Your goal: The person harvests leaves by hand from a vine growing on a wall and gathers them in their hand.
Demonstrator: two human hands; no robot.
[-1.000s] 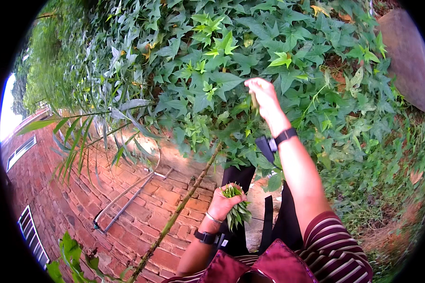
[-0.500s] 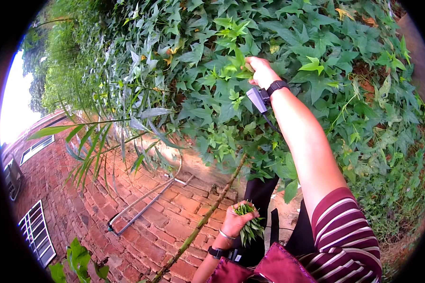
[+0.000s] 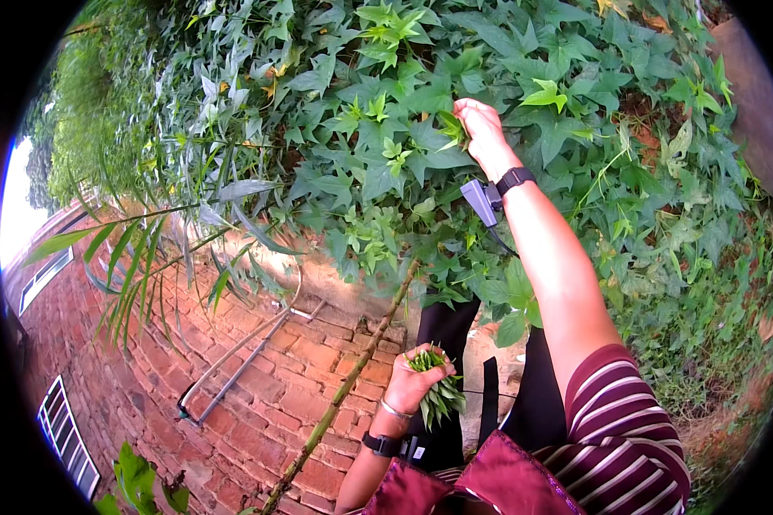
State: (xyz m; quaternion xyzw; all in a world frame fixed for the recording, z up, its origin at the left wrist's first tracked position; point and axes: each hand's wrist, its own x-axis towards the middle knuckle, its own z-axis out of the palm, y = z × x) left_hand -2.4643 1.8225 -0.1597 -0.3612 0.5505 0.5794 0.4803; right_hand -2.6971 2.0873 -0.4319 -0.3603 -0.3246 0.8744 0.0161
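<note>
A dense bed of leafy vines [image 3: 386, 163] with pointed, star-like green leaves fills the upper middle and right. Over it my right hand [image 3: 483, 130] is closed, and a small light-green leaf shoot [image 3: 453, 131] sticks out from its fingers on the left side. Whether that shoot is still joined to a vine, I cannot tell. Lower down, close to my body, my left hand [image 3: 406, 384] is wrapped round a thick bunch of leaf shoots [image 3: 438, 396]. Their cut ends point up and the leaf tips hang down.
A red brick wall [image 3: 240, 378] runs along the left, with a barred window [image 3: 69, 438]. A long green stalk [image 3: 339, 399] slants beside my left arm. Thin pipes [image 3: 240, 365] and a palm-like frond [image 3: 146, 249] are farther left. Brown slab [image 3: 751, 112] at far right.
My right hand has drawn slightly right and back, the shoot between its fingers. The view has shifted a little; my left hand keeps hold of its bunch.
</note>
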